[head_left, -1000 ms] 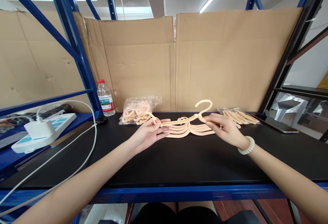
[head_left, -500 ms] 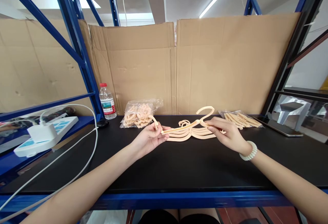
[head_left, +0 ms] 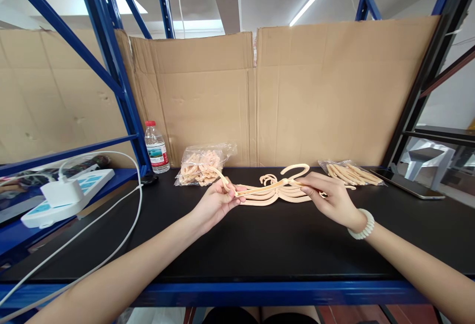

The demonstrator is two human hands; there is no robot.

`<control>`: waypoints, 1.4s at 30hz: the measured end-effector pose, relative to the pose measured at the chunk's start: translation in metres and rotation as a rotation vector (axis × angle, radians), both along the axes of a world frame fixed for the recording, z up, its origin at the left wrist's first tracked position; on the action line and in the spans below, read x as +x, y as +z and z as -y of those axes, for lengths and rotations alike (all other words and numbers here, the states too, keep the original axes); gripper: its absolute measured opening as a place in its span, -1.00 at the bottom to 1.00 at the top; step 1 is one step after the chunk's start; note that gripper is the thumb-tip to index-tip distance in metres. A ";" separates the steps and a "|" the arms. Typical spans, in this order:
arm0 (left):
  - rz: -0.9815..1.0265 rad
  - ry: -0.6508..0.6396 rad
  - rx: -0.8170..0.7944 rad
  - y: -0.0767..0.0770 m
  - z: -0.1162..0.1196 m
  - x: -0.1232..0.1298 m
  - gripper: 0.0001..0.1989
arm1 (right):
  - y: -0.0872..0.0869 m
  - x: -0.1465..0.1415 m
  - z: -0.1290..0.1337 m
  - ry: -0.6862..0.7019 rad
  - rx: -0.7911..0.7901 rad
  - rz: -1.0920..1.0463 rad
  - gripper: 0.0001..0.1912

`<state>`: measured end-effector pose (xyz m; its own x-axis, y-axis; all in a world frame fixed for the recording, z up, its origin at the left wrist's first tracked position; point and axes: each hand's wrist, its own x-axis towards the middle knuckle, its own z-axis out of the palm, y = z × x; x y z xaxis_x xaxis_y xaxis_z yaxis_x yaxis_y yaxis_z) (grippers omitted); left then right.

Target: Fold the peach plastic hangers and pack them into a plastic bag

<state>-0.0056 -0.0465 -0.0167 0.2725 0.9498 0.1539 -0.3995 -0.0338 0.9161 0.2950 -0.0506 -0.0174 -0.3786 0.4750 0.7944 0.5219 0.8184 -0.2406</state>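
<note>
Peach, the hanger point(head_left: 285, 181) is pinched by my left hand point(head_left: 218, 204) and right hand point(head_left: 335, 199), likely for steadiness. Spares point(head_left: 260, 203) lie toward the surface point(head_left: 260, 245)'s far edge, probably for easy reach.

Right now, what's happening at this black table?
A person holds a peach-coloured hanger up in both hands: the left hand grips one end, and the right hand pinches the other side near the hook. More hangers lie together on the black table just behind it. A clear bag of small peach pieces sits to the left, and a bag of longer pieces to the right.
</note>
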 end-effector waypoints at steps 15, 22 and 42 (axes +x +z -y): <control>0.036 0.195 -0.060 0.002 0.003 0.007 -0.80 | 0.000 -0.014 0.004 -0.104 -0.239 -0.115 -0.72; -0.250 -0.017 -0.068 0.001 0.013 0.009 -0.90 | -0.001 0.007 -0.017 -0.146 -0.382 -0.086 -0.69; -1.359 0.003 1.198 -0.008 0.026 0.009 -0.79 | -0.008 0.007 -0.019 -0.190 -0.438 0.446 -0.83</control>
